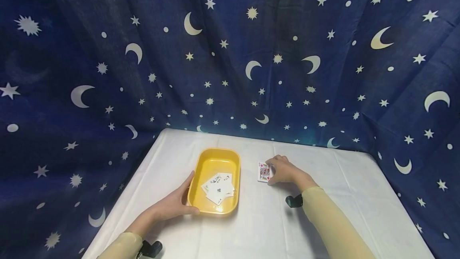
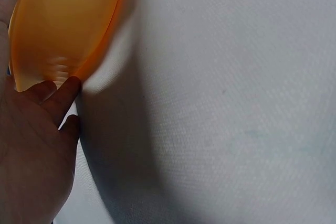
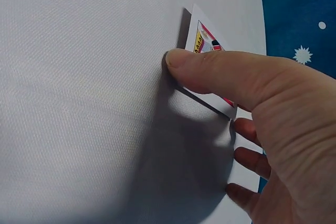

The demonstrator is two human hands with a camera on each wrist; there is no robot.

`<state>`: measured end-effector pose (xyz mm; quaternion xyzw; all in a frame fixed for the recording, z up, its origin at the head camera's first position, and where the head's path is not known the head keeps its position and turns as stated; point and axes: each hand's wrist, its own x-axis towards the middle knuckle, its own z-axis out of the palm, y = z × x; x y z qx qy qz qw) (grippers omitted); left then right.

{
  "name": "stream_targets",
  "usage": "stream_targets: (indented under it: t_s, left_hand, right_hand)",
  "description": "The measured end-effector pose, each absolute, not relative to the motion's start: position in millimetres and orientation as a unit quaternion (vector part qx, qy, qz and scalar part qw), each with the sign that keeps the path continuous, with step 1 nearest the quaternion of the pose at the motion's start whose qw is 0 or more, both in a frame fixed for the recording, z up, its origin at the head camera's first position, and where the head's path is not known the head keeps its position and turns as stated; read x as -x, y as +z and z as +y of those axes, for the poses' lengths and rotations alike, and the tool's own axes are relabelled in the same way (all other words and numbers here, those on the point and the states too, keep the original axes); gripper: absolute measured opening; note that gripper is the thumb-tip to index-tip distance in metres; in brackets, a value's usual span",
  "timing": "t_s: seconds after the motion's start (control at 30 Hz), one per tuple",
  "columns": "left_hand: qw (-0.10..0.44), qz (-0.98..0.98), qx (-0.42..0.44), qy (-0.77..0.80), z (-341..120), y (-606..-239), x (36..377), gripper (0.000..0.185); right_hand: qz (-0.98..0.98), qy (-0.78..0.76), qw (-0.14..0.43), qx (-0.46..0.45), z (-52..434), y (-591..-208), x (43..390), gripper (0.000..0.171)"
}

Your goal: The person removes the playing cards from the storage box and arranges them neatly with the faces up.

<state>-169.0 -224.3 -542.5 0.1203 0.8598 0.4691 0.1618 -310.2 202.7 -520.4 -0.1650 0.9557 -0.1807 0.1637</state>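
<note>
My left hand (image 1: 172, 205) cups the near left corner of the yellow tray (image 1: 212, 159), fingers curled along its smooth rounded rim and the thumb lying along the near edge. The tray is a shallow plastic rectangle with soft corners, sitting on the desk (image 1: 352, 195), which is covered in a white cloth with a fine woven grain. From the left wrist view, the tray's wall (image 2: 63, 30) looks glossy and orange-tinted, pressed against my palm (image 2: 31, 150). Inside the tray lies a loose fan of playing cards (image 1: 219, 187), face up, thin and flat, one showing a black club.

To the right of the tray, well apart from it, my right hand (image 1: 284, 170) pinches a single face card (image 1: 264, 172) with red and yellow printing. In the right wrist view, the thumb (image 3: 210, 69) presses on the card's (image 3: 207, 40) face while the other fingers (image 3: 247, 129) curl beneath its far edge, tilting that edge up off the cloth.

Behind the desk hangs a dark blue curtain (image 1: 230, 51) printed with pale moons and stars, falling in soft folds.
</note>
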Motion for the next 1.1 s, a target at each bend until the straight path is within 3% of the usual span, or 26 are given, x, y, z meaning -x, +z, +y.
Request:
stream_targets:
  t_s: [1.1]
  left_hand:
    - [0.165, 0.856, -0.119, 0.475, -224.0, -541.7, 169.6, 0.132]
  right_hand:
    - [0.96, -0.169, 0.174, 0.144, 196.9, -518.3, 308.0, 0.085]
